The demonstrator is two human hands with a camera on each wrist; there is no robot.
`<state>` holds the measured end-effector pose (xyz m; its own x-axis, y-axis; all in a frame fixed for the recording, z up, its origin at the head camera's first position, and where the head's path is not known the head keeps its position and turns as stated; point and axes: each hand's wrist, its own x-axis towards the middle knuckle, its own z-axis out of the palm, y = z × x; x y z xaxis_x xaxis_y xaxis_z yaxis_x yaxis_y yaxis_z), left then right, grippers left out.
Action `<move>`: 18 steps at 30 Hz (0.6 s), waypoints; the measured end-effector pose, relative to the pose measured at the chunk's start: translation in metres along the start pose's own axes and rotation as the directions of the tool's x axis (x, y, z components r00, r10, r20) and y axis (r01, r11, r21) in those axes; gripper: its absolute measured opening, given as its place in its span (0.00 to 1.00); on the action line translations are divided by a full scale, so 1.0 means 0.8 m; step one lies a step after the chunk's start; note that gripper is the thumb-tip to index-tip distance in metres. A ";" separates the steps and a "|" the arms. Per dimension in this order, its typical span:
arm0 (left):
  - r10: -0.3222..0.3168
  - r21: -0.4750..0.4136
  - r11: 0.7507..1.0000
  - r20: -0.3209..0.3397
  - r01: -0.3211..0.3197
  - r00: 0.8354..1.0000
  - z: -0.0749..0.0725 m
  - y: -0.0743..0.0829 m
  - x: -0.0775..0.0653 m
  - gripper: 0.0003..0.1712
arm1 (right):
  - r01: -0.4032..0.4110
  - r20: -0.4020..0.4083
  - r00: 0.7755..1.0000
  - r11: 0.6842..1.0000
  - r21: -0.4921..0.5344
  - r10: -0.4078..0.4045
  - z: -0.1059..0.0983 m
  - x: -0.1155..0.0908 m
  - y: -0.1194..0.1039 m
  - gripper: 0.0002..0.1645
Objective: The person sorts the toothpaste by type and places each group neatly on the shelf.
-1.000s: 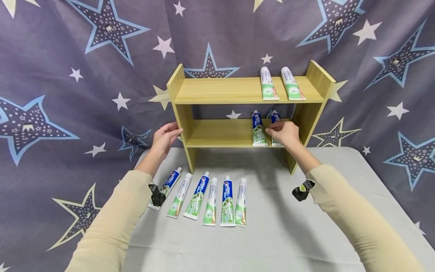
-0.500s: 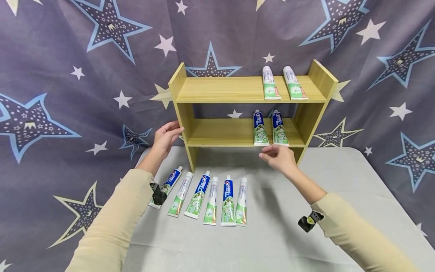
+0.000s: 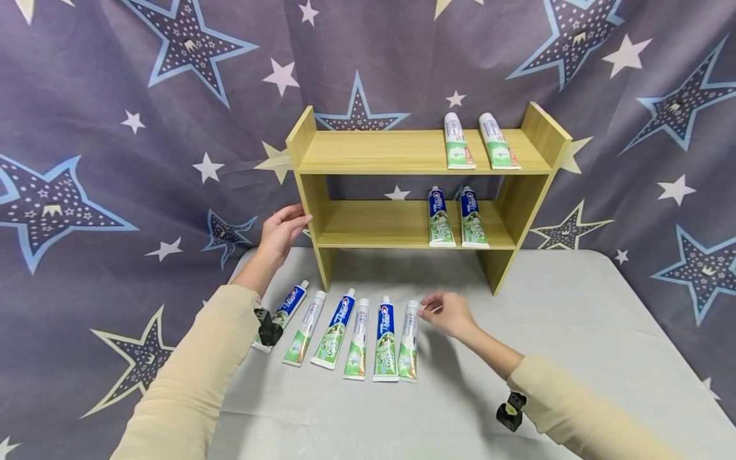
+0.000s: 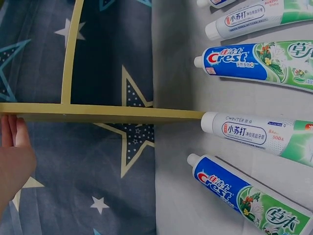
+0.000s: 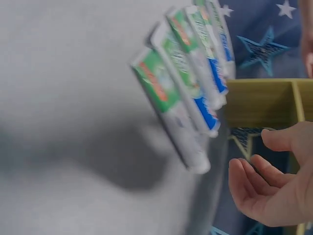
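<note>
My left hand (image 3: 283,231) rests its fingertips against the left side panel of a wooden two-tier shelf (image 3: 368,243); the left wrist view shows those fingers (image 4: 11,131) on the panel's outer face. My right hand (image 3: 447,313) is over the table, just right of the cap end of a white-and-green toothpaste tube (image 3: 409,338). In the right wrist view, thumb and fingers (image 5: 239,181) are parted with nothing between them. Left of that tube lie a blue-and-green Crest toothpaste tube (image 3: 386,342), another white tube (image 3: 358,342) and several more alternating tubes in a row.
Two white toothpaste tubes (image 3: 458,142) lie on the upper board's right part. Two Crest tubes (image 3: 440,217) lie on the lower board beneath them. A grey cloth covers the table (image 3: 460,409), and a star-patterned curtain (image 3: 230,128) hangs behind the shelf.
My right hand has let go of the right Crest tube on the lower board and come down and left to the row's right end. My left hand stays at the side panel.
</note>
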<state>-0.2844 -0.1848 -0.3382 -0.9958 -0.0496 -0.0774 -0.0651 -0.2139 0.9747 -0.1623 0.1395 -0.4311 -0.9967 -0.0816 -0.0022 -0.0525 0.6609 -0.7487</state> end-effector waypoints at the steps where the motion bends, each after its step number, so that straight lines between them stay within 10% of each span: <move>1: 0.001 -0.002 1.000 0.001 -0.001 1.000 0.000 0.000 0.000 0.27 | 0.001 0.006 1.000 1.000 0.002 -0.001 0.006 -0.001 0.003 0.11; 8: 0.002 -0.005 1.000 -0.002 -0.002 1.000 0.001 -0.001 0.000 0.27 | 0.081 0.011 0.997 0.996 -0.040 -0.080 0.044 -0.016 0.033 0.06; 18: 0.002 -0.017 1.000 0.004 -0.002 1.000 0.000 -0.001 -0.001 0.23 | -0.174 0.036 0.984 0.983 -0.057 0.176 0.071 -0.014 0.043 0.12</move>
<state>-0.2839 -0.1845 -0.3386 -0.9962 -0.0461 -0.0741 -0.0616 -0.2305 0.9711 -0.1490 0.1212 -0.4944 -0.9874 0.0091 -0.1583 0.1184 0.7065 -0.6977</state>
